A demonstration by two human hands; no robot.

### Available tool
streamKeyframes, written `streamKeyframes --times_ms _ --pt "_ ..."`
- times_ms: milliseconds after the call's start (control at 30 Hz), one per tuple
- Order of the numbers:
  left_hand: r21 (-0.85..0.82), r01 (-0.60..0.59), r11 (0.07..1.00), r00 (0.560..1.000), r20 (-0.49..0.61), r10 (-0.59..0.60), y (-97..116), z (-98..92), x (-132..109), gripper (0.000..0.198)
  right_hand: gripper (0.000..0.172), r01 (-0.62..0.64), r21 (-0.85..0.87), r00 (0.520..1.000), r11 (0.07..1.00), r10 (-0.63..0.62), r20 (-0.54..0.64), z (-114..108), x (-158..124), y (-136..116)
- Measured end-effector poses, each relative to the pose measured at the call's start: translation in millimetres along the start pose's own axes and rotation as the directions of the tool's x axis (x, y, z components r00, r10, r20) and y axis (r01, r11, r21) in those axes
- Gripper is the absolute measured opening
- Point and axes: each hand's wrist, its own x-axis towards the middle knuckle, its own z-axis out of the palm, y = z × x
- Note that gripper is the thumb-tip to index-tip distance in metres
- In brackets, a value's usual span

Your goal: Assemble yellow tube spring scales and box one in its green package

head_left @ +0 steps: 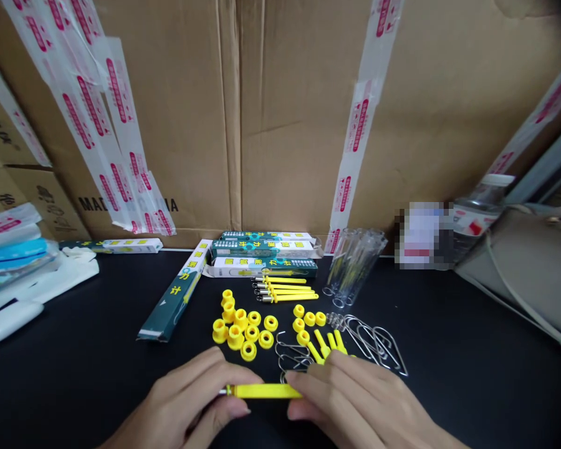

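Observation:
My left hand (194, 399) and my right hand (350, 402) both pinch a thin yellow rod (264, 391) with a metal tip at its left end, holding it level just above the black table (75, 374). Right behind it lie several yellow caps (240, 330), a few more yellow caps and pegs (315, 333), several wire hooks (376, 343) and a small coil of wire (292, 358). Farther back, several finished yellow rods (287, 290) lie side by side.
Clear tubes (353, 268) lie behind the hooks. Dark green boxes (266, 252) are stacked at the back, one long box (175, 299) lying slanted to the left. White packaging (23, 280) sits at the left, a bottle (477, 218) and beige bag (528, 268) at the right. Cardboard boxes (280, 112) wall the rear.

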Motion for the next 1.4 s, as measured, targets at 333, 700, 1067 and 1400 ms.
streamKeyframes --times_ms 333,700,1067,1400 --pt "-0.112 0.366 0.924 0.923 -0.080 -0.375 7.6 -15.8 12.3 0.038 0.035 -0.276 0.040 0.955 0.960 0.279 -0.106 24.5 -11.1 27.9" --pt "-0.163 0.330 0.930 0.929 -0.116 -0.350 5.8 -9.9 11.1 0.028 0.022 -0.308 0.012 0.940 0.951 0.302 0.159 42.3 20.7 32.1" --pt "-0.120 0.284 0.951 0.943 -0.145 -0.299 -1.5 -6.1 11.9 0.024 0.011 -0.308 0.085 0.931 0.948 0.282 0.231 51.2 33.7 35.1" --pt "-0.040 0.225 0.973 0.953 -0.197 -0.229 -3.2 -4.6 11.8 0.017 0.025 -0.396 0.322 0.916 0.860 0.393 0.075 34.5 13.4 25.6"
